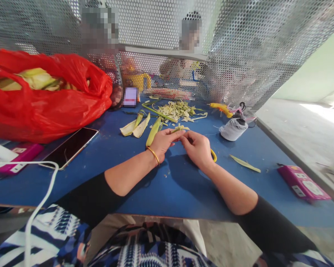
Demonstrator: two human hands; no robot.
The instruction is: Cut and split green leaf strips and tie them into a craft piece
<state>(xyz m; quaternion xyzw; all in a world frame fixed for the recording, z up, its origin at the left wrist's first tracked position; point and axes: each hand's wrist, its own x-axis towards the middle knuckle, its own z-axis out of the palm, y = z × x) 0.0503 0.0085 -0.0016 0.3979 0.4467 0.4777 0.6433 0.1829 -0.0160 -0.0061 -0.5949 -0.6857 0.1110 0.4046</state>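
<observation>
Two hands are meeting over the middle of the blue tabletop (178, 185). The left hand (163, 142), wearing one gold bangle (153, 155) at the wrist, is pinching a small pale-green leaf strip (179, 128) between thumb and fingertips. The right hand (197, 147) is closing its fingertips on the same strip from the other side, so both hands are clamped on it and nearly touching each other. The strip is sitting at the fingertips, on the far side of both hands, just above the tabletop.

One long green leaf blade (153, 131) is lying just beside the left hand. Two pale curled leaf pieces (136, 127) are resting a little farther left. One heap of leaf shavings (177, 109) is lying beyond the hands. One single leaf sliver (245, 163) is lying to the right of the right wrist, and a yellow handle (213, 155) is peeking out from under that wrist.

One spool of white thread (233, 128) is standing to the right of the hands, with one yellow glue gun (221, 108) behind it. One red plastic bag (48, 100) holding leaves is sitting far left, one dark phone (71, 146) beside it, and two pink cases (303, 183) are lying at the opposite ends of the tabletop.
</observation>
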